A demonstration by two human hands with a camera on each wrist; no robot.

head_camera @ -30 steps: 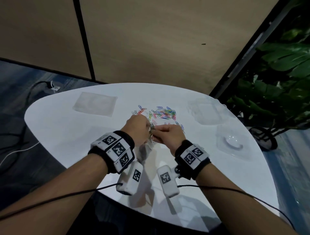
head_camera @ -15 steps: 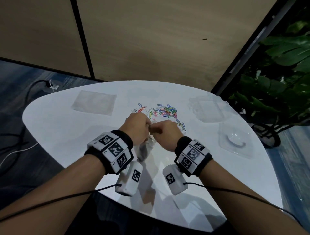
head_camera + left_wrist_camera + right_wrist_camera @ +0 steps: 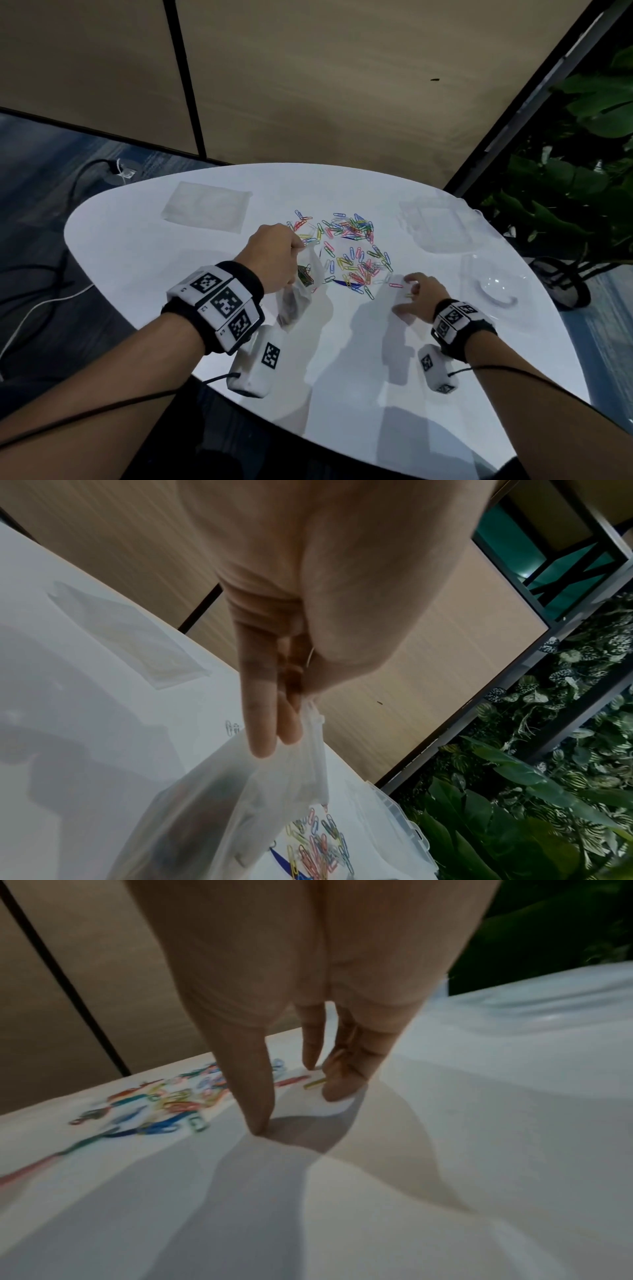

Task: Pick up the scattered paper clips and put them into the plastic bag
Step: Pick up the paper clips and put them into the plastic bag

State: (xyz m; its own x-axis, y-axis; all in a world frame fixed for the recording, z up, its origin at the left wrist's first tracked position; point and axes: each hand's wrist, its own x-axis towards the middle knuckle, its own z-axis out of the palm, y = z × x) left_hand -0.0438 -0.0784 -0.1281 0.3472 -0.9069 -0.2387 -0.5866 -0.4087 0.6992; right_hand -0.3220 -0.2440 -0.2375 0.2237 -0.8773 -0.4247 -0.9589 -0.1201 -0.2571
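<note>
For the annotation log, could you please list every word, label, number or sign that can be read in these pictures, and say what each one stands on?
No readable words, brands or numbers.
Left wristband: black-and-white square code markers, plus tiny marks too small to read.
Right wristband: the same kind of markers, no text.
Both wrist cameras: one marker each.
Plastic bag, paper clips, table: unmarked.

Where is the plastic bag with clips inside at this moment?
In the head view the plastic bag hangs from the left hand, which pinches its top edge, just left of the scattered paper clips on the white table.
</note>
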